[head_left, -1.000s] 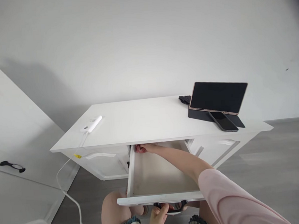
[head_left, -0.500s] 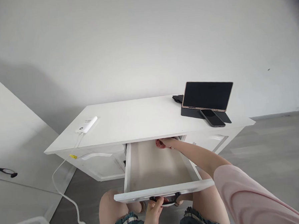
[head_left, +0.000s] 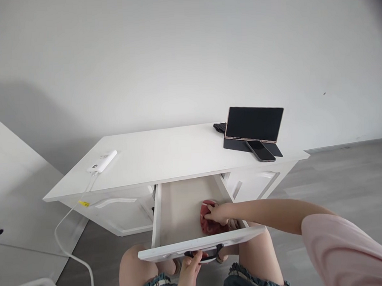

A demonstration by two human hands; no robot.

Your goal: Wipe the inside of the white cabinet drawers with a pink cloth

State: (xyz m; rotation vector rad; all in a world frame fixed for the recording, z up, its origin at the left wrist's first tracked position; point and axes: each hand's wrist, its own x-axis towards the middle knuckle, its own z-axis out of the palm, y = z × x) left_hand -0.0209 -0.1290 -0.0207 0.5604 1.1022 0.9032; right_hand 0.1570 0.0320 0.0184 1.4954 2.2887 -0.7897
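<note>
A white drawer (head_left: pixel 178 212) is pulled out from the middle of the white desk (head_left: pixel 159 155). Inside it, along the right side near the front, my right hand (head_left: pixel 218 214) presses a red patterned cloth (head_left: pixel 208 227) onto the drawer floor, fingers bent over it. Part of the cloth is hidden under the hand. My left hand (head_left: pixel 190 269) is closed around the black drawer handle (head_left: pixel 211 257) on the front panel. Something red shows behind the handle; I cannot make out what it is.
A tablet (head_left: pixel 255 124) stands on a dark cover at the desk's right, a phone (head_left: pixel 261 151) lying before it. A white power bank (head_left: pixel 102 161) lies at the left, its white cable (head_left: pixel 59 235) hanging down. My knees flank the drawer. A white cabinet (head_left: pixel 17 186) stands at the left.
My right hand has moved with the red cloth from the back of the drawer toward its front right. The cloth is more spread out. My left hand stays on the handle.
</note>
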